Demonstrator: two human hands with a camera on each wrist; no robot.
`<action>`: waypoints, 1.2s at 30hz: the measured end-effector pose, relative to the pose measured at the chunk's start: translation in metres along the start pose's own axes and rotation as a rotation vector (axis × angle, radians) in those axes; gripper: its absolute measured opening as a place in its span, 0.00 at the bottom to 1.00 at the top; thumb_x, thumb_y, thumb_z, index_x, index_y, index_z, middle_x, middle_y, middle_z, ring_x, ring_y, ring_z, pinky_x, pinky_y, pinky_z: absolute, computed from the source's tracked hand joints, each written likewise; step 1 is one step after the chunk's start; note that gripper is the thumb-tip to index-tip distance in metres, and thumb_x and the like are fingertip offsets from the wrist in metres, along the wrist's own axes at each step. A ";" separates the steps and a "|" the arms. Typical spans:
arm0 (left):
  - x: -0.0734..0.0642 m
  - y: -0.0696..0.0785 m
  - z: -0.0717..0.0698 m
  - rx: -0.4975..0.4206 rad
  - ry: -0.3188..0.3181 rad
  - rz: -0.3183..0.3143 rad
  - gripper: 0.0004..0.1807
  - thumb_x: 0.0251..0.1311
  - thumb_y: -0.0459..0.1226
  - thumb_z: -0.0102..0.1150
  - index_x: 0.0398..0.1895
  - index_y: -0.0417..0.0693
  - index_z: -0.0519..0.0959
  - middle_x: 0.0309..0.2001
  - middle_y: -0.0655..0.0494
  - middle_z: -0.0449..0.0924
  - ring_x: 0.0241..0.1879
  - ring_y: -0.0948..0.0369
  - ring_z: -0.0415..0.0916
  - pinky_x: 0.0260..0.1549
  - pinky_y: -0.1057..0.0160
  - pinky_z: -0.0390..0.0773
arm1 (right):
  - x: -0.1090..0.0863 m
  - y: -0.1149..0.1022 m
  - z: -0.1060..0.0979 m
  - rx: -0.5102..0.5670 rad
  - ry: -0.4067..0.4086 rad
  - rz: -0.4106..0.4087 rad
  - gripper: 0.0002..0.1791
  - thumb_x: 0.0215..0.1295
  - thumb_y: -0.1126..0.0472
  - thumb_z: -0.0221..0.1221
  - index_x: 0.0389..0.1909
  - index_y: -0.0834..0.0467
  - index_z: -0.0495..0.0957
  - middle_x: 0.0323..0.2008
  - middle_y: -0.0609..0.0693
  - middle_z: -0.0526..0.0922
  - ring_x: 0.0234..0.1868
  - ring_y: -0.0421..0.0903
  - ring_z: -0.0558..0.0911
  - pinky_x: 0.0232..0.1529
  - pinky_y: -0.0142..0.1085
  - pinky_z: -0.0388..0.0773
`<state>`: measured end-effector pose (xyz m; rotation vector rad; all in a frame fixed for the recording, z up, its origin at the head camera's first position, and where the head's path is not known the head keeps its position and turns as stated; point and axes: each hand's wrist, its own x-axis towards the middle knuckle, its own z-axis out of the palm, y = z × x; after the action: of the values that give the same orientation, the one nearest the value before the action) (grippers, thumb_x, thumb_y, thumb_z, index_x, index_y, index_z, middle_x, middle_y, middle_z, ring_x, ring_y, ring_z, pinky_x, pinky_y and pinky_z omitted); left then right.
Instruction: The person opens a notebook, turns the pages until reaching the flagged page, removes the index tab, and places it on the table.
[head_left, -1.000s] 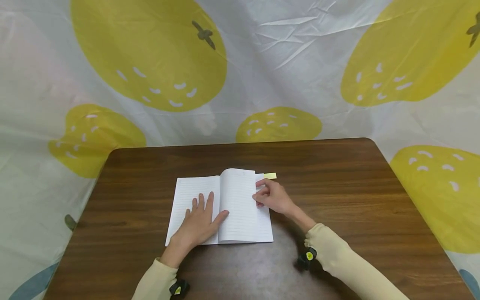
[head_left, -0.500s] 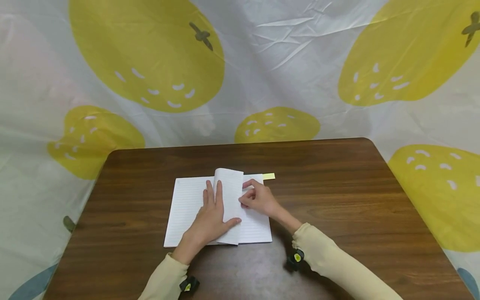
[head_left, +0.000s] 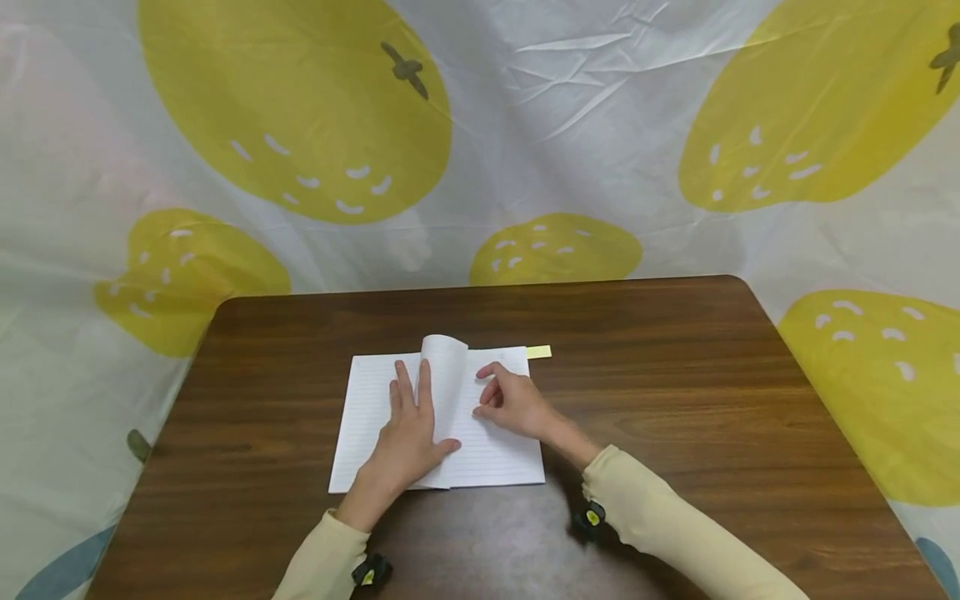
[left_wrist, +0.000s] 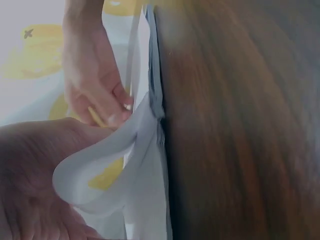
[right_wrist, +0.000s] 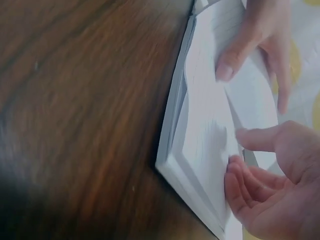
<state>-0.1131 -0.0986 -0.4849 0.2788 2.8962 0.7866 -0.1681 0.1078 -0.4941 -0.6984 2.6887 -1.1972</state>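
Note:
An open lined notebook (head_left: 498, 454) lies on the brown table, with a yellow tab (head_left: 538, 352) sticking out at its top right. One or more bent pages (head_left: 444, 383) arch over near the spine; the left wrist view shows their looped curve (left_wrist: 75, 175). My left hand (head_left: 405, 437) rests on the notebook, fingers extended and thumb reaching across the bent pages. Over the right-hand page is my right hand (head_left: 517, 406), its fingers loosely bent. In the right wrist view its thumb and fingers are apart, and no sheet shows pinched between them.
The brown wooden table (head_left: 675, 358) extends around the notebook on all sides. Behind it hangs a pale cloth (head_left: 585, 125) printed with yellow fruit. A small dark camera (head_left: 588, 518) is worn at each wrist.
The bent pages' free edge has moved left toward the spine, baring more of the right page. My right hand has shifted left and parted from that edge; my left hand has moved slightly right.

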 end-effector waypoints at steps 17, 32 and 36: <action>-0.007 -0.020 -0.015 0.018 -0.025 -0.094 0.67 0.53 0.43 0.77 0.81 0.38 0.35 0.77 0.22 0.30 0.75 0.26 0.45 0.59 0.30 0.70 | 0.021 0.000 -0.013 -0.342 -0.193 0.006 0.51 0.40 0.49 0.82 0.66 0.62 0.70 0.48 0.59 0.74 0.50 0.54 0.71 0.53 0.44 0.71; -0.006 -0.027 -0.015 0.265 0.179 -0.054 0.80 0.33 0.56 0.85 0.80 0.31 0.40 0.79 0.25 0.28 0.78 0.30 0.35 0.68 0.24 0.46 | 0.049 -0.016 -0.014 -0.490 -0.279 0.043 0.59 0.36 0.41 0.82 0.70 0.57 0.66 0.59 0.63 0.68 0.56 0.57 0.68 0.56 0.48 0.70; -0.007 -0.027 -0.016 0.256 0.164 -0.050 0.78 0.35 0.56 0.85 0.80 0.31 0.41 0.79 0.25 0.27 0.79 0.31 0.34 0.69 0.25 0.45 | 0.059 -0.020 -0.012 -0.564 -0.318 0.082 0.62 0.34 0.38 0.82 0.72 0.54 0.65 0.64 0.63 0.66 0.61 0.59 0.67 0.60 0.49 0.68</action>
<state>-0.1131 -0.1303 -0.4848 0.1726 3.1464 0.4490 -0.2166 0.0771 -0.4670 -0.7495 2.7358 -0.2598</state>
